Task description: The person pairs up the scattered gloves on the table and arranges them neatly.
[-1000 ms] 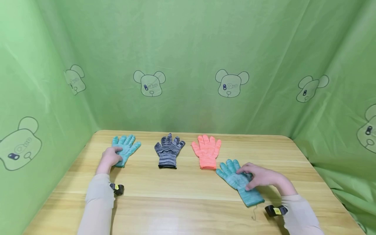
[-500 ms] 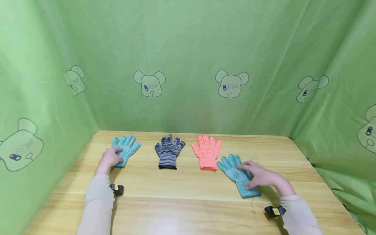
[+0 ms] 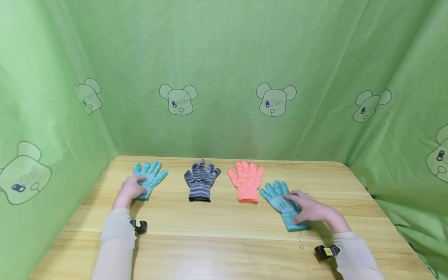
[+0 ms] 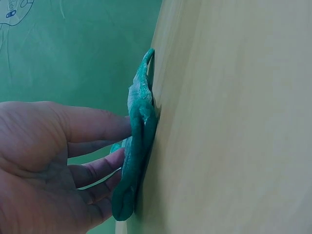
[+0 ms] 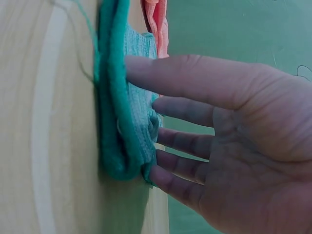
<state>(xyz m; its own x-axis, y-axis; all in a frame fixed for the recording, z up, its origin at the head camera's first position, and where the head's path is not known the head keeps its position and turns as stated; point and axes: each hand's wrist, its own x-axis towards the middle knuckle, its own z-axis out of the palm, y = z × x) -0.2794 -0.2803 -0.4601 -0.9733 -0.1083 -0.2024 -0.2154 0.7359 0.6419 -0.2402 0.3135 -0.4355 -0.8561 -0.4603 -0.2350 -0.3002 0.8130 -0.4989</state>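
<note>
On the table's left side, my left hand (image 3: 132, 187) rests its fingertips on a teal knitted glove (image 3: 152, 177) lying flat. In the left wrist view its thumb touches the glove's cuff (image 4: 137, 126), fingers mostly straight. My right hand (image 3: 312, 209) presses its fingertips on a second teal glove (image 3: 278, 200), slightly tilted, its fingers pointing up and left. The right wrist view shows the thumb on that glove's cuff (image 5: 117, 97) and the other fingers extended along it. A grey-and-black glove (image 3: 201, 181) and an orange glove (image 3: 247, 182) lie flat between the teal ones.
The wooden table (image 3: 210, 245) ends at a green curtain (image 3: 224, 132) printed with bear faces, which also hangs at both sides. A loose thread (image 3: 301, 240) trails from the right teal glove's cuff.
The right teal glove has slid away from me under my right hand, turned a little more upright, and lies beside the orange glove. My left hand and the other gloves have stayed put.
</note>
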